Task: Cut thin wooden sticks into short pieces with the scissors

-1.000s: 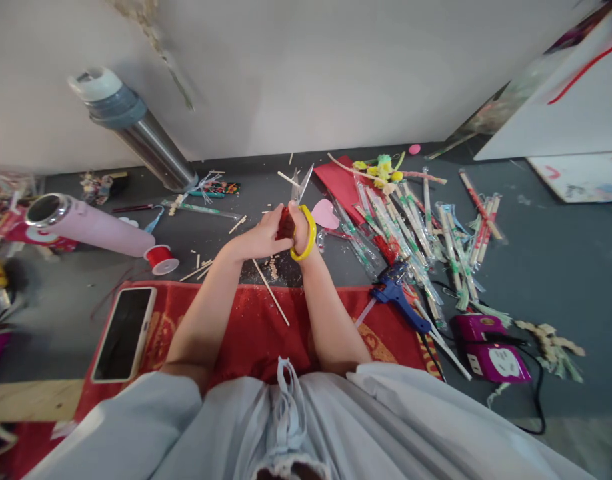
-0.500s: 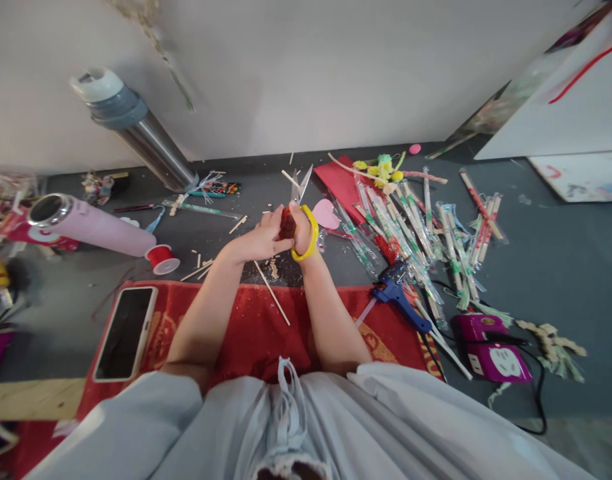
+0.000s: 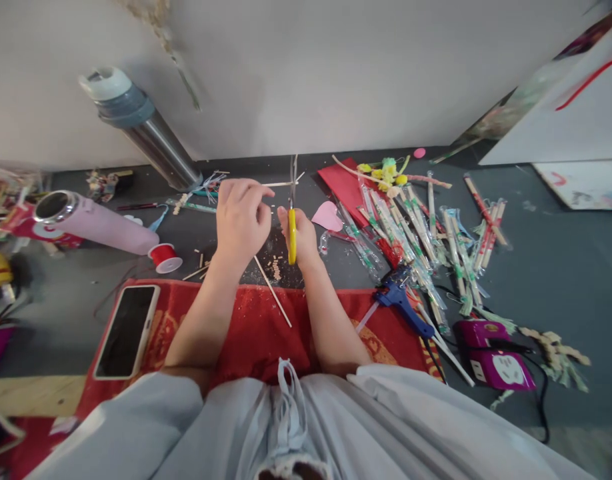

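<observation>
My right hand (image 3: 304, 239) grips scissors (image 3: 292, 243) by their yellow handle, blades pointing away toward the wall. A thin wooden stick (image 3: 279, 184) runs sideways across the blades. Its left end goes behind the curled fingers of my left hand (image 3: 242, 223), which appears to pinch it, though the fingertips are partly hidden. Below the hands, short cut stick pieces (image 3: 277, 268) and fine crumbs lie on the dark table. Another long thin stick (image 3: 272, 291) slants from there onto the red cloth (image 3: 266, 340).
To the left stand a steel flask (image 3: 159, 143) and a pink tumbler (image 3: 101, 223), near a red spool (image 3: 165, 258) and phone (image 3: 126, 332). On the right are a pink paper heart (image 3: 327, 217), wrapped sticks (image 3: 401, 227), a blue glue gun (image 3: 403, 305) and a purple power socket (image 3: 496, 353).
My left hand has moved left, away from my right hand. The scissors have turned, so the yellow handle now stands edge-on, and a long stick now lies across the blades.
</observation>
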Available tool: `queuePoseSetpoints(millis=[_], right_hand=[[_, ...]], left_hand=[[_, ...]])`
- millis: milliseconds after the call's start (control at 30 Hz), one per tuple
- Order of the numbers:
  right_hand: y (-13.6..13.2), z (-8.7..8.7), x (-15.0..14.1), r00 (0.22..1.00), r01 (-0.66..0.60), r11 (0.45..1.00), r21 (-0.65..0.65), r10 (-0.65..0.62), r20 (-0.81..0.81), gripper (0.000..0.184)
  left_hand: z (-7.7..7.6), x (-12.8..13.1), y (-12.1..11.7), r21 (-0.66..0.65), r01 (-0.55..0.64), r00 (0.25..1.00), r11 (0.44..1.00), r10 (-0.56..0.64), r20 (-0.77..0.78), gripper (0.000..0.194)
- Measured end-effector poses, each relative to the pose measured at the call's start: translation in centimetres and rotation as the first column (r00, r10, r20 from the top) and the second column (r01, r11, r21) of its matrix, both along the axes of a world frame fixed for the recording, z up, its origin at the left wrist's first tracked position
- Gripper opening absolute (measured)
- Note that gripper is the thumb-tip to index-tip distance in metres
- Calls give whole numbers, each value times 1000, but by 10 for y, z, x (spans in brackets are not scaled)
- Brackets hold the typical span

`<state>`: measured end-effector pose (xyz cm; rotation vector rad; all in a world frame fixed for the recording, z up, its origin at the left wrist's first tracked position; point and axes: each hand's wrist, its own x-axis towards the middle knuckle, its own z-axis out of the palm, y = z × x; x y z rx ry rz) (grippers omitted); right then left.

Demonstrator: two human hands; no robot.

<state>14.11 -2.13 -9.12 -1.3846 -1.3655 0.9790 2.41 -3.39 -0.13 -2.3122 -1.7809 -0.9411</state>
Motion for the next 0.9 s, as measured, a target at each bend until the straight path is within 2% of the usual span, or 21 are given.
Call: queuePoseSetpoints(millis=[67, 133, 333, 533, 900], right_hand=[[-3, 8, 0, 993, 26, 999, 28, -29, 113, 49], [-4, 11, -1, 984, 38, 995, 97, -54, 173, 49], [-2, 3, -3, 965, 30, 985, 171, -73, 251, 50], [-2, -2, -4, 972, -8, 979, 204, -41, 232, 56], [-1, -4, -4, 969, -20, 967, 254, -43, 243, 59]], left_hand=[[-1, -2, 1, 42, 17, 1000, 999, -17, -9, 30], [-4, -3, 4, 29, 12, 1000, 1000, -11, -24, 30], [-14, -7, 9, -63, -78, 996, 995, 76, -41, 29], [-13, -6, 8, -137, -158, 987, 978, 158, -11, 26], [-18, -7, 11, -158, -128, 990, 979, 134, 32, 27]])
